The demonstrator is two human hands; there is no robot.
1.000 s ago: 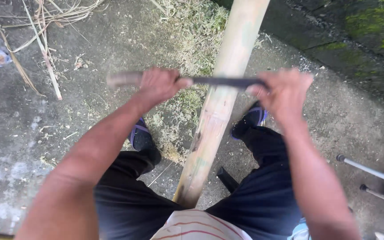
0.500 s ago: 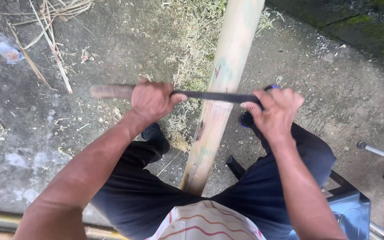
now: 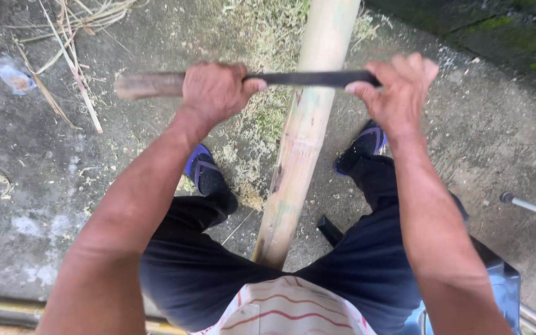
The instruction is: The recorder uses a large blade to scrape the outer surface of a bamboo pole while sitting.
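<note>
**Bamboo pole under a two-handed blade, seated worker on concrete**

Bamboo, pale green-yellow: a long pole (image 3: 302,142) runs from between the knees up and out past the top edge of view, lower end hidden at the lap. Across it lies a dark flat blade (image 3: 308,79), set crosswise and resting on the pole's upper face.

Left hand (image 3: 215,93) is clenched round the wooden handle (image 3: 147,85), whose butt juts out to the left. Right hand (image 3: 398,93) pinches the far end of the blade, fingers curled over it, thumb side toward the pole. Bare steel under those fingers, no handle visible there.

Risks, as judged:
- Blade skating off the rounded surface would throw both hands sideways; the right hand, gripping metal, is the likelier to be cut.
- A draw toward the body ends at the thighs in dark trousers (image 3: 367,273); nothing guards them.
- Feet in blue sandals (image 3: 203,167) sit just beside the pole, one on each side, toes exposed.

Room: concrete floor (image 3: 38,211) lies open on the left, littered with dry stalks (image 3: 63,68) toward the top left corner and pale shavings (image 3: 262,124) around the pole. Right side is tighter: a mossy wall (image 3: 497,31) at top right, metal tube legs (image 3: 531,208) at the right edge, a blue seat (image 3: 504,285) near the bottom right.
</note>
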